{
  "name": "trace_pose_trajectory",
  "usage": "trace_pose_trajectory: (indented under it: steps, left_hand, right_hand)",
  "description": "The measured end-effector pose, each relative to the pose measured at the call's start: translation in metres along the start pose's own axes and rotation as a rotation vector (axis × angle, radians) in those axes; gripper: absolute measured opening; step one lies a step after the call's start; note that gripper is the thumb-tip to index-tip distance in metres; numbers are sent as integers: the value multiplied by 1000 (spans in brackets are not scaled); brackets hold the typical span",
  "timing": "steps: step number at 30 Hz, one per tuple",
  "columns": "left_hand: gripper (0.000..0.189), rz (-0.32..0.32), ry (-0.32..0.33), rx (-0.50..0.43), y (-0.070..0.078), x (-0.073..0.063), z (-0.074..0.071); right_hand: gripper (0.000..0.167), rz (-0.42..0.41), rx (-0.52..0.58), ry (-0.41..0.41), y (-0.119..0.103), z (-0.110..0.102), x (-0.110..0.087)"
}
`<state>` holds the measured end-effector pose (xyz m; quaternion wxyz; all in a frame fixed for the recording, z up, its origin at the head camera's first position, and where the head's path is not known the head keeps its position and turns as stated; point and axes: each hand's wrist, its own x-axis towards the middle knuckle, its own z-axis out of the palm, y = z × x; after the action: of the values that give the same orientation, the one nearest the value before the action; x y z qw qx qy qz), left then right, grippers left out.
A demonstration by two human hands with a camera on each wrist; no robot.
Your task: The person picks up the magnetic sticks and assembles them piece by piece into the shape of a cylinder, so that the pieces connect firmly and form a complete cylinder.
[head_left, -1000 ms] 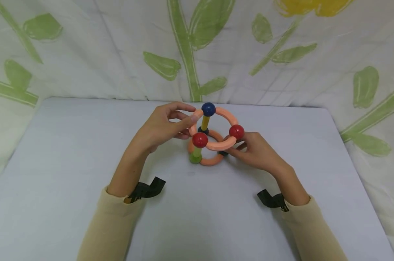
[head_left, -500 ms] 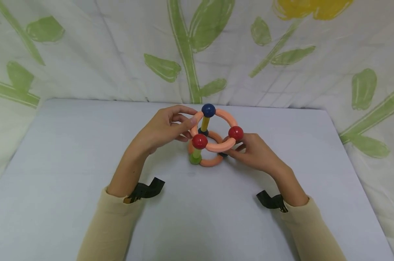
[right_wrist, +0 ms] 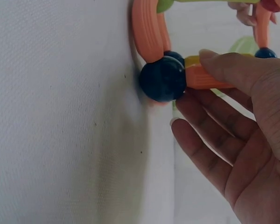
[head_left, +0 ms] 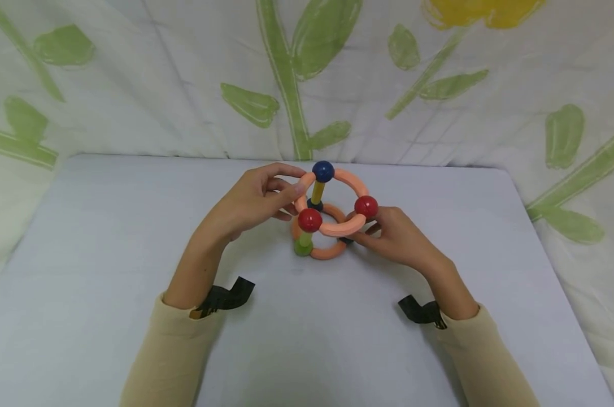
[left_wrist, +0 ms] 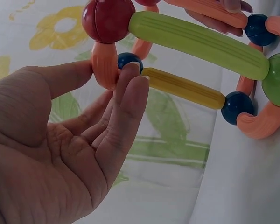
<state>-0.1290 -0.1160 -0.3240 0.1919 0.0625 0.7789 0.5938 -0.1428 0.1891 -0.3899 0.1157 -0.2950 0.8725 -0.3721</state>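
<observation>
A magnetic ball-and-rod frame stands on the table, two rings one above the other. Curved orange rods join a blue ball and two red balls on top. Below, a green ball and two dark blue ones link the lower ring. A yellow rod and a lime-green rod run between the levels. My left hand pinches the upper ring's left curved rod. On the right side, my right hand pinches an orange upright rod just above a dark blue ball.
The white table reaches back to a white cloth painted with green leaves and a yellow flower. Black straps stick out from both cuffs over the tabletop.
</observation>
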Motion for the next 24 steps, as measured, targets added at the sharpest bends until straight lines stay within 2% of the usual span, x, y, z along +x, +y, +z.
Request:
trace_pose_trajectory:
  steps: [8,24]
  left_hand:
    - [51,8,-26,0,2,-2,0]
    - [52,37,-20,24,1,-2,-1]
  right_hand:
    - [27,-10,-19,-5,0,-2,1]
    - [23,-36,-61,43,1,4,1]
